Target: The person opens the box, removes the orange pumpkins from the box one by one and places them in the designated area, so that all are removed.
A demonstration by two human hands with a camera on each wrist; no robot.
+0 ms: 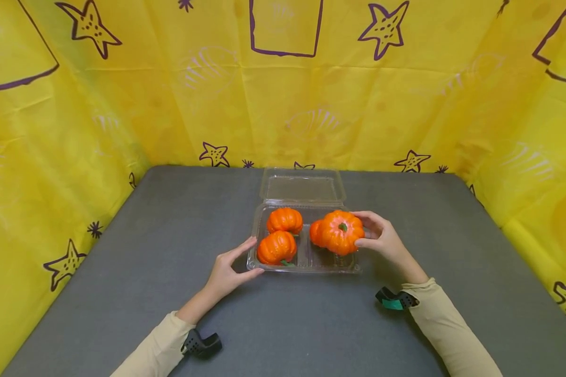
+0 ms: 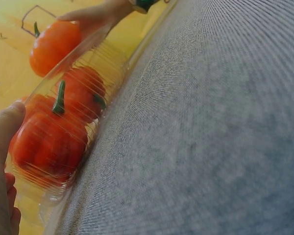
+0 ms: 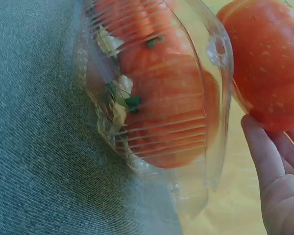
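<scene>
A clear plastic clamshell container (image 1: 306, 269) lies open, hinged lid tipped back. Two small orange pumpkins, one at the back (image 1: 284, 220) and one at the front (image 1: 276, 248), sit in its left compartment. On the right side another pumpkin (image 1: 315, 233) is partly hidden behind the one my right hand (image 1: 379, 235) holds. That held pumpkin (image 1: 343, 232), green stem facing up, is between thumb and fingers, raised above the container's rim in the right wrist view. My left hand (image 1: 228, 269) spans the front left corner, straight fingers along the side and thumb at the front edge.
The grey tabletop (image 1: 179, 220) spreads around the container. Yellow cloth (image 1: 283, 115) with drawn starfish hangs behind and on both sides. Behind the container, the transparent lid (image 1: 303, 187) reaches close to the table's back edge. Each wrist wears a black camera mount (image 1: 202, 344).
</scene>
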